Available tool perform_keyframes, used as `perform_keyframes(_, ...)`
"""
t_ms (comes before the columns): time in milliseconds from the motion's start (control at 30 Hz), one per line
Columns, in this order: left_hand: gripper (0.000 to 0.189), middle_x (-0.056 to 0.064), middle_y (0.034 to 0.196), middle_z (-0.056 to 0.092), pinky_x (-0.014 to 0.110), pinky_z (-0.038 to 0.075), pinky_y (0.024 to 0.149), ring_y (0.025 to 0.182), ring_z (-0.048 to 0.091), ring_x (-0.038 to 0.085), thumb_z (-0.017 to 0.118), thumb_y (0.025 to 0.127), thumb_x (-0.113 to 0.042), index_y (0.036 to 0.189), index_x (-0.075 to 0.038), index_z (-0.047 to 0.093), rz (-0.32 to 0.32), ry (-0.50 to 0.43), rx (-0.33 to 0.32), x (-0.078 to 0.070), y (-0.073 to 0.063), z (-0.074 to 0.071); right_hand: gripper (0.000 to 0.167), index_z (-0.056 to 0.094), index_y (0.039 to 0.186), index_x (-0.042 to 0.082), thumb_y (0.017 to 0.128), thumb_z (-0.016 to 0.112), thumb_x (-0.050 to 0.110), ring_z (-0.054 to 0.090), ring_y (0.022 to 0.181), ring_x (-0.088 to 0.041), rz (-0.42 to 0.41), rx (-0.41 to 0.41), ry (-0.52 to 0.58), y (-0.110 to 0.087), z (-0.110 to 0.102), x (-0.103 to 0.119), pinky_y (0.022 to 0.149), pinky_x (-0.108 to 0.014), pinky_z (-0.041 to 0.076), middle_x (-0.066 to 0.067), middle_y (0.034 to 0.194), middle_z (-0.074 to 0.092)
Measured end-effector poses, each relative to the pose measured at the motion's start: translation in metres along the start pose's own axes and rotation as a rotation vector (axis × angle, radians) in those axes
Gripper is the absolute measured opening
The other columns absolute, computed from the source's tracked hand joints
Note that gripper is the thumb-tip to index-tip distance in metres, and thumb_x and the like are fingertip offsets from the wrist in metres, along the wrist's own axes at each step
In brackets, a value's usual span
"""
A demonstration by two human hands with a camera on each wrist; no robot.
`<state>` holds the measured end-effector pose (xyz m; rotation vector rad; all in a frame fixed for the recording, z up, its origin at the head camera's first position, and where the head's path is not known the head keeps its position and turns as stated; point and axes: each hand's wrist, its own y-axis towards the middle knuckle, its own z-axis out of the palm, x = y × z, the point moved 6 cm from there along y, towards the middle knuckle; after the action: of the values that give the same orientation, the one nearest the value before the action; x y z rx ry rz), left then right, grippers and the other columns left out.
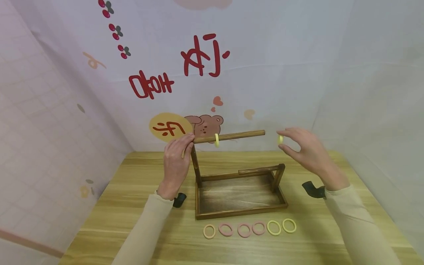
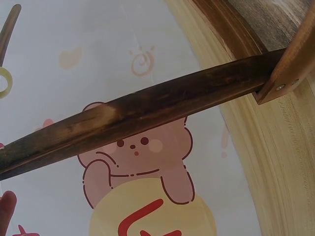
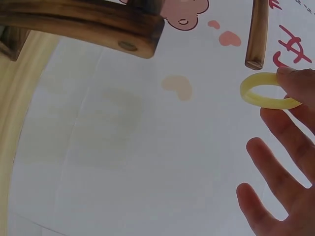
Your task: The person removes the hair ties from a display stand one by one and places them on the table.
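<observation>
Between thumb and fingers, my right hand point(image 1: 309, 152) pinches a yellow ring point(image 3: 268, 103), held a short way off the free end of the upper wooden rod point(image 1: 243, 135). In the right wrist view the ring's opening shows close below the rod's tip, and the other fingers are spread. Another yellow ring point(image 1: 216, 141) hangs on that rod, left of its middle. My left hand point(image 1: 175, 158) grips the wooden stand point(image 1: 194, 163) at its upper left corner, where rod and post meet; the fingers partly cover that joint. Only one fingertip point(image 2: 7, 206) shows in the left wrist view.
A shorter, lower rod point(image 1: 258, 170) reaches left from the right post, above the stand's tray base point(image 1: 241, 213). In front lie a peach ring point(image 1: 204, 232), three pink rings point(image 1: 226, 235) and two yellow rings point(image 1: 274, 234) on the wood-grain table point(image 1: 159, 243). A printed cloth point(image 1: 271, 73) hangs behind.
</observation>
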<state>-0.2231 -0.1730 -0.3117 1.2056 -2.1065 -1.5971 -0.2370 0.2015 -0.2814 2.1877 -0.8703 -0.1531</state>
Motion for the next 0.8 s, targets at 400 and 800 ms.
perform_keyframes(400,0.026,0.010,0.125,0.074,0.057,0.046,0.104,0.112,0.071,0.033,0.073,0.096,-0.005,0.122,-0.003,0.075,-0.022,-0.010,-0.007,-0.001,0.001,0.000,0.056,0.070,0.130,0.004,0.076,0.084,-0.006,0.066,0.109,-0.032,-0.020,0.016,0.030,-0.027,-0.005,0.013,0.099,-0.016,0.039,-0.011,0.123,0.070)
perform_keyframes(800,0.025,0.012,0.123,0.074,0.059,0.046,0.103,0.110,0.071,0.034,0.073,0.095,-0.004,0.120,-0.002,0.076,-0.027,-0.014,-0.017,-0.002,0.001,-0.001,0.055,0.070,0.129,0.006,0.076,0.081,-0.004,0.067,0.103,-0.029,-0.031,0.035,0.008,-0.052,-0.008,0.025,0.084,-0.032,0.050,-0.009,0.122,0.069)
